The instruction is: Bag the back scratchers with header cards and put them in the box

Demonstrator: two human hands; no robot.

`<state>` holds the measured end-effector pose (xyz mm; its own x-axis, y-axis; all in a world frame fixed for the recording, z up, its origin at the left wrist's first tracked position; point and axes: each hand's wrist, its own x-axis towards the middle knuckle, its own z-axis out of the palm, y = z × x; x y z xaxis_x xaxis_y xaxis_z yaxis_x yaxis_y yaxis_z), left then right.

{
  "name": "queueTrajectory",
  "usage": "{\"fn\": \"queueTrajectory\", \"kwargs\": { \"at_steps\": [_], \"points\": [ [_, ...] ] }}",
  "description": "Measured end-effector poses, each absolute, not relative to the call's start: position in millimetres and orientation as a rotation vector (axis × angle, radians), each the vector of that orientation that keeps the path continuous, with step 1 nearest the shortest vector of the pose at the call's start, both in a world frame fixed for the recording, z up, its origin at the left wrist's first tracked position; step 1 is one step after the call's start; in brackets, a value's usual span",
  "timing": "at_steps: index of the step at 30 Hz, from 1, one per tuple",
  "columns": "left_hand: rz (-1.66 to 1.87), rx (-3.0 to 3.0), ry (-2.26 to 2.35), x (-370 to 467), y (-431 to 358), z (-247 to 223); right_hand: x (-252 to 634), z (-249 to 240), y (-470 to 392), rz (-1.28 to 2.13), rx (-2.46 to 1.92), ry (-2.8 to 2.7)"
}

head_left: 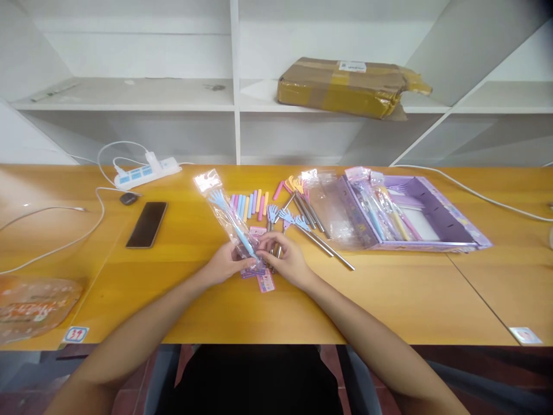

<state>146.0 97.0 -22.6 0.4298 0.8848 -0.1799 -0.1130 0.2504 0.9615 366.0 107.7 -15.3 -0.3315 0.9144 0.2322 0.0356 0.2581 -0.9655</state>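
Observation:
A blue back scratcher [241, 235] with a hand-shaped head lies inside a clear plastic sleeve [208, 180], tilted with its head up and to the left. My left hand [228, 264] grips the sleeve's lower end from the left. From the right, my right hand [283, 258] pinches the same end near the handle. Under and beside my hands are pink and purple printed cards [266, 281]. Just beyond them lie several coloured handle tubes [250, 204] in a row. Loose hand-shaped heads [295, 184] on metal rods [322, 242] spread out to the right.
A purple display box [449, 207] holds several bagged scratchers, with clear sleeves [330, 213] beside it. On the left are a phone [147, 225], a power strip [149, 173], cables and an orange plastic bag [37, 308]. A taped carton [345, 86] rests on the shelf.

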Motion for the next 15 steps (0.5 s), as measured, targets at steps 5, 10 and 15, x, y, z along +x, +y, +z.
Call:
{"fn": "queueTrajectory", "kwargs": {
  "at_steps": [5, 10, 15],
  "points": [
    [0.797, 1.117, 0.853, 145.4, 96.3, -25.3, 369.5, -18.5, 113.3, 1.336, -0.96, -1.638],
    [0.759, 1.177, 0.888, 141.4, 99.6, -22.5, 369.9, -18.0, 114.6, 1.607, -0.998, -1.532],
    [0.736, 1.279, 0.83, 137.6, 100.9, -15.6, 368.9, -12.8, 112.7, 1.843, -0.909, -1.401]
  ]
}}
